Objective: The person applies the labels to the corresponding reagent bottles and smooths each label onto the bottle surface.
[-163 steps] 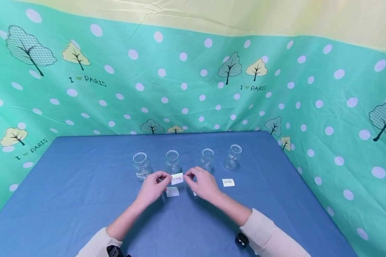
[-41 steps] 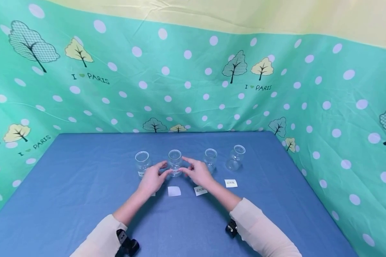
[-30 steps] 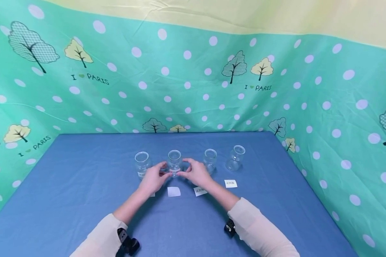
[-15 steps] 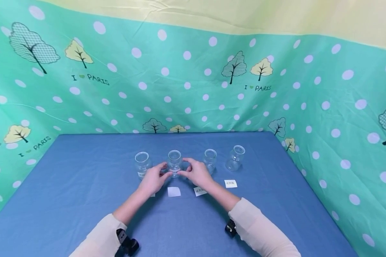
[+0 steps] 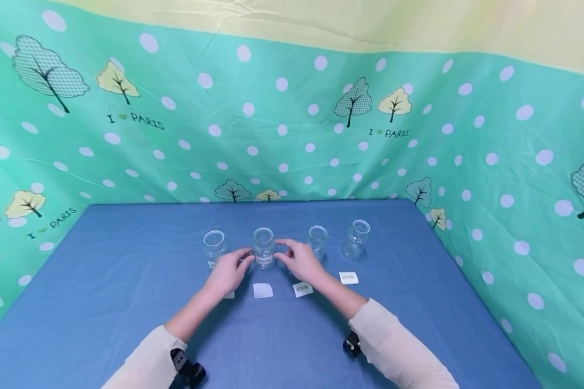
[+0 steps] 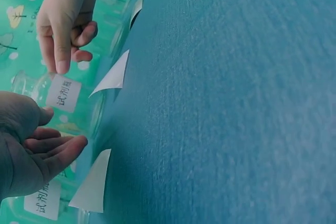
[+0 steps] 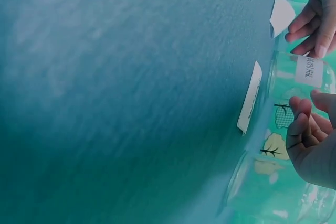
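A small clear glass jar (image 5: pixel 264 247) stands upright between my hands, with a white handwritten label (image 5: pixel 264 260) on its front. My left hand (image 5: pixel 227 274) is at the jar's left side, thumb and forefinger spread; in the left wrist view its fingers are relaxed. On the right side, my right hand (image 5: pixel 302 263) has its forefinger and thumb near the glass, other fingers loosely bent. A fingertip of it appears to touch the label's edge in the left wrist view. Another labelled jar (image 5: pixel 214 248) stands at left, partly behind my left hand.
Two more glass jars, one (image 5: pixel 317 237) behind my right hand and one (image 5: pixel 355 242) farther right, stand in the row. In front lie a blank white paper (image 5: pixel 263 290), two written labels (image 5: pixel 303 289), (image 7: pixel 251 98) and a partly hidden paper (image 5: pixel 230 295). A patterned curtain (image 5: pixel 292 129) hangs behind.
The label that both hands held in the air is now on the second jar. Over the last half second, the thumbs have moved outward, off the label's face.
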Available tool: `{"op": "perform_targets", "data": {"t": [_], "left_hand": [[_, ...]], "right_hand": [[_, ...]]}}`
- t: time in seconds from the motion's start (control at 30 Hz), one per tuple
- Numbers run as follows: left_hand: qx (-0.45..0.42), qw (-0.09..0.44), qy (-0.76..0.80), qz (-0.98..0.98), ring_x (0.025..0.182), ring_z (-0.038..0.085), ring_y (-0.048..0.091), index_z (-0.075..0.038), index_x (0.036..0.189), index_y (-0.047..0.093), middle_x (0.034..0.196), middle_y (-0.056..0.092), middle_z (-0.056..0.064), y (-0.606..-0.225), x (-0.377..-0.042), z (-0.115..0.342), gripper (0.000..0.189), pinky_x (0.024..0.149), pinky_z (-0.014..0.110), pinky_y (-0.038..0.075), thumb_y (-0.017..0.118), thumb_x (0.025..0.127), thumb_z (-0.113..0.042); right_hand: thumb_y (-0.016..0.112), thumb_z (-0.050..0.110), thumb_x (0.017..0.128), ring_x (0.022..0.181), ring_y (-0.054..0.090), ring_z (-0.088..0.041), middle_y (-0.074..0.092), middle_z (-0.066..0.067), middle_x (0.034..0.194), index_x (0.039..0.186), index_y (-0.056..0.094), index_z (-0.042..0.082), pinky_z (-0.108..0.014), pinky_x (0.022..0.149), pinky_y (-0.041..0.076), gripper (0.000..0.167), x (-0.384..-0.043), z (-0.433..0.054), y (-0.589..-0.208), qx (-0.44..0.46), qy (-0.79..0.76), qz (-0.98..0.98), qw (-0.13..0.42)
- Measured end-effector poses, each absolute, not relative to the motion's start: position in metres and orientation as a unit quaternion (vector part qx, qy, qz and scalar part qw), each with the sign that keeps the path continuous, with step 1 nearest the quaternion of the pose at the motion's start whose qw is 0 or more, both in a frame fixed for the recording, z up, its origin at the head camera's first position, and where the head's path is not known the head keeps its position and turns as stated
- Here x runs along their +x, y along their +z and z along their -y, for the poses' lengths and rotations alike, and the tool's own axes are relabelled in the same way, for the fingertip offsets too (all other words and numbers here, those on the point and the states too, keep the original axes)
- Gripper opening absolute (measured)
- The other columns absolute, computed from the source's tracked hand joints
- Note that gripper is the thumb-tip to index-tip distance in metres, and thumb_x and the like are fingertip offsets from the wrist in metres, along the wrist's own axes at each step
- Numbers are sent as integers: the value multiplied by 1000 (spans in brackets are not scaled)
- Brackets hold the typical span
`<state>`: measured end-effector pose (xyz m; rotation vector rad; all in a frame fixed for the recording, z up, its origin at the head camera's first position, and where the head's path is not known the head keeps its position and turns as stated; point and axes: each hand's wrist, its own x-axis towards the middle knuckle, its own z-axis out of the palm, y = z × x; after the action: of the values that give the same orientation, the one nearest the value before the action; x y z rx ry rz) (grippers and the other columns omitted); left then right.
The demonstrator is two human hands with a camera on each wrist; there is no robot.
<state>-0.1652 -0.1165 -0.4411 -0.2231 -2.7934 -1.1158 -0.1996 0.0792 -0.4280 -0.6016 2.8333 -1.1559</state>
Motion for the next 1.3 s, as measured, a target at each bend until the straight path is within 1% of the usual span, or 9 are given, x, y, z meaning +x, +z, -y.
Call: {"op": "perform_targets", "data": {"t": [0.1, 0.2, 0.4, 0.6, 0.73, 0.9, 1.07, 1.2, 1.3], "left_hand": [[-65, 59, -369, 925, 94, 27, 67, 1, 117, 63, 109, 68, 17, -438, -162, 118, 35, 84, 43, 51, 58, 93, -24], [-51, 50, -371, 926, 84, 22, 67, -1, 112, 66, 103, 70, 14, -433, -157, 116, 34, 75, 38, 53, 62, 90, -27], [-70, 41, -386, 919, 72, 12, 64, -5, 99, 69, 90, 72, 6, -423, -148, 105, 24, 62, 26, 51, 69, 84, -24], [-127, 21, -376, 918, 71, 9, 62, -7, 95, 70, 87, 70, 3, -423, -145, 87, 19, 64, 24, 50, 71, 82, -21], [-168, 9, -371, 913, 73, 12, 63, -6, 95, 69, 89, 70, 6, -425, -144, 75, 20, 66, 25, 51, 71, 82, -20], [-219, -6, -346, 912, 77, 17, 65, -4, 95, 68, 92, 69, 9, -427, -144, 61, 20, 69, 30, 52, 71, 82, -19], [-238, -16, -333, 912, 79, 20, 64, -4, 95, 68, 92, 68, 9, -432, -145, 51, 21, 70, 33, 51, 71, 81, -19], [-248, -6, -312, 917, 77, 18, 60, -5, 94, 68, 89, 66, 7, -437, -147, 45, 24, 69, 32, 49, 74, 79, -21], [-249, 0, -286, 925, 78, 16, 59, -7, 93, 68, 87, 65, 5, -442, -147, 42, 25, 72, 32, 48, 75, 77, -24]], "right_hand": [[64, 23, 89, 50, 48, -4, 57, 3, 65, 120, 62, 12, -19, 48, 40, 33, -197, -83, -425, -196, -368, -909, 13], [62, 22, 90, 52, 48, -5, 57, 3, 65, 115, 64, 10, -20, 50, 41, 28, -194, -88, -422, -210, -356, -911, 15], [62, 21, 90, 61, 52, -6, 61, 3, 70, 104, 68, 7, -19, 57, 43, 21, -188, -102, -420, -247, -316, -916, 28], [61, 22, 89, 67, 54, -6, 63, 4, 75, 100, 69, 7, -22, 63, 45, 19, -182, -120, -420, -276, -282, -918, 40], [63, 20, 88, 68, 54, -7, 63, 4, 77, 98, 69, 8, -22, 65, 45, 17, -179, -133, -421, -294, -269, -916, 44], [66, 22, 86, 68, 52, -8, 61, 4, 78, 99, 69, 9, -22, 65, 43, 19, -176, -147, -424, -314, -242, -916, 60], [70, 24, 83, 77, 54, -13, 61, 0, 87, 102, 68, 11, -26, 70, 45, 24, -173, -156, -428, -319, -216, -920, 73], [73, 25, 80, 82, 53, -12, 60, 1, 92, 103, 67, 14, -30, 73, 45, 27, -174, -159, -429, -311, -200, -926, 79], [75, 25, 77, 81, 52, -12, 58, 1, 92, 103, 67, 14, -30, 71, 44, 29, -173, -159, -430, -309, -194, -927, 87]]}}
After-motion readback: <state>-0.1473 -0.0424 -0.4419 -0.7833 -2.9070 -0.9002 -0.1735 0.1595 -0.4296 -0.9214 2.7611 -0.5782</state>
